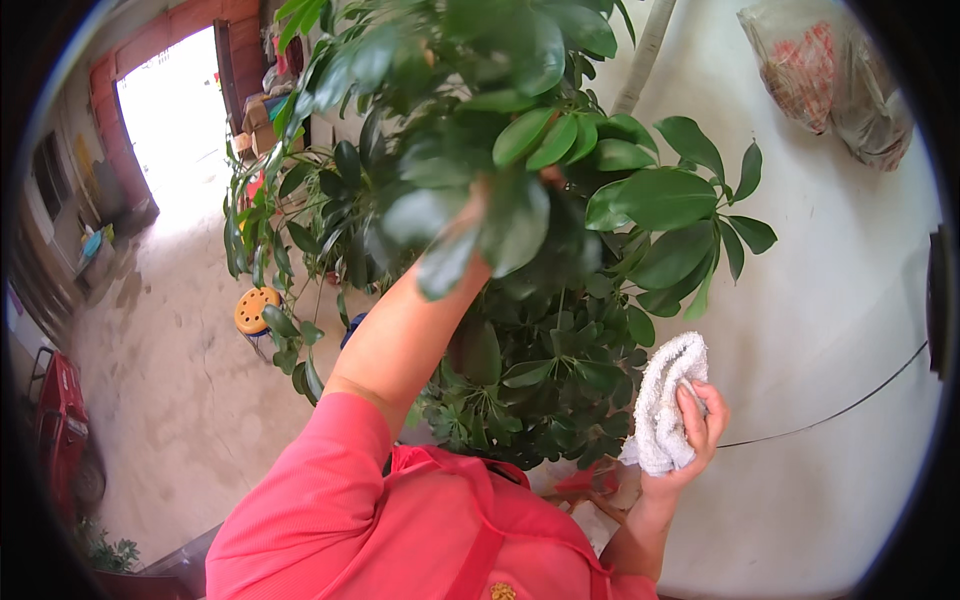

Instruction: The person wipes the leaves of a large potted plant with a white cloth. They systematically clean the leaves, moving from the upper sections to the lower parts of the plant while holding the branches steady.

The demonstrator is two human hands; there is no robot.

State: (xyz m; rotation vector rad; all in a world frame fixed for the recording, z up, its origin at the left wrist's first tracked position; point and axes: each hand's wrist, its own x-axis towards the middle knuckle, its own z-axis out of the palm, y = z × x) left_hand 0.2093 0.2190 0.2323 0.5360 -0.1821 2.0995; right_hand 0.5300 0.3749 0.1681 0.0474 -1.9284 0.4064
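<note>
A large potted-type plant with glossy green leaves (667, 199) rises before me. My left arm reaches up into its foliage, and my left hand (553, 177) is mostly hidden behind leaves; only bits of skin show between them. Whether it grips a leaf or stem cannot be made out. Several leaves near the wrist are blurred. On the right, below the outer leaves, my right hand (701, 427) holds a bunched white terry cloth (666, 409), its fingers curled against the cloth's right side. The cloth is apart from the left hand.
Plastic bags (799, 71) hang on the pale wall at upper right, with a dark cable (825, 412) lower down. A round stool with a yellow seat (256, 310) stands left of the plant. Farther left are a red vehicle (64, 427) and an open doorway (176, 105).
</note>
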